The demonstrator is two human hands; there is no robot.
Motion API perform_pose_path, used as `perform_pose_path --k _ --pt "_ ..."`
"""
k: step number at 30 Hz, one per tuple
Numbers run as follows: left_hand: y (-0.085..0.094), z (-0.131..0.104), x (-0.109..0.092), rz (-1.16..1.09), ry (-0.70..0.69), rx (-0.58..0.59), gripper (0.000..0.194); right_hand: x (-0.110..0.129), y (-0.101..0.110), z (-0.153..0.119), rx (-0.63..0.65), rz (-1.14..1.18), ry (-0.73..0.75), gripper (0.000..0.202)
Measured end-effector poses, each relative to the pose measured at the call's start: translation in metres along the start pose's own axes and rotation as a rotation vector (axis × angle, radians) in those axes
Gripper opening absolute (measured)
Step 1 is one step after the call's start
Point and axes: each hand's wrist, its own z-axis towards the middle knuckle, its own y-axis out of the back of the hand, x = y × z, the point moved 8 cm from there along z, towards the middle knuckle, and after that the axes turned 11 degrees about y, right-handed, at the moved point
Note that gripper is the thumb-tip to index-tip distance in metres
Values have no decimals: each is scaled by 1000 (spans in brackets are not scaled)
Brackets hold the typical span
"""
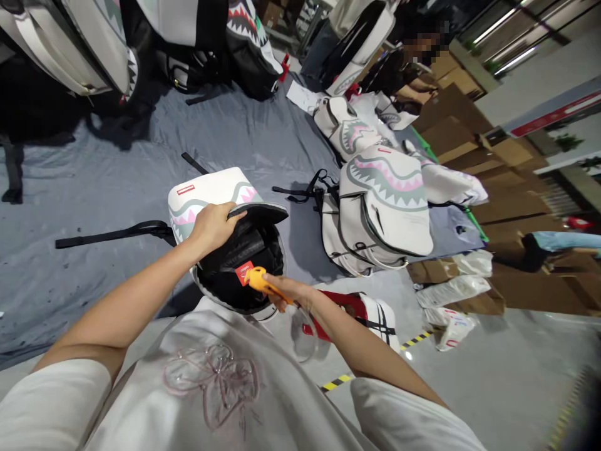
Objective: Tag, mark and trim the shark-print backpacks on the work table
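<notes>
A white backpack (209,189) with a grey and pink shark-teeth pattern lies in front of me, its top flap lifted and its black inside showing. My left hand (215,228) grips the edge of that flap, fingers wrapped over it. In my right hand (285,292) is an orange tool (259,280), held over the opening beside a red tag (243,273) inside the bag. A clear loop hangs below the right hand. Black straps (113,235) trail from the bag to the left across the grey cloth.
More white shark-pattern backpacks (385,200) stand to the right. Large bags (169,25) line the far edge of the cloth-covered table (235,128). Cardboard boxes (526,194) are stacked at the right. A red and white item (347,305) lies below. Another person (413,81) is at the back.
</notes>
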Motion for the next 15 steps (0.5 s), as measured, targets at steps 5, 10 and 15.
perform_pose_path --k 5,10,15 --pt "0 -4 -8 -6 -56 35 37 15 -24 31 -142 473 263 58" --pt "0 0 -7 -4 -67 23 40 -13 -27 36 -373 785 384 59" --pt "-6 6 -19 31 -145 29 41 -12 -31 74 -414 911 358 62"
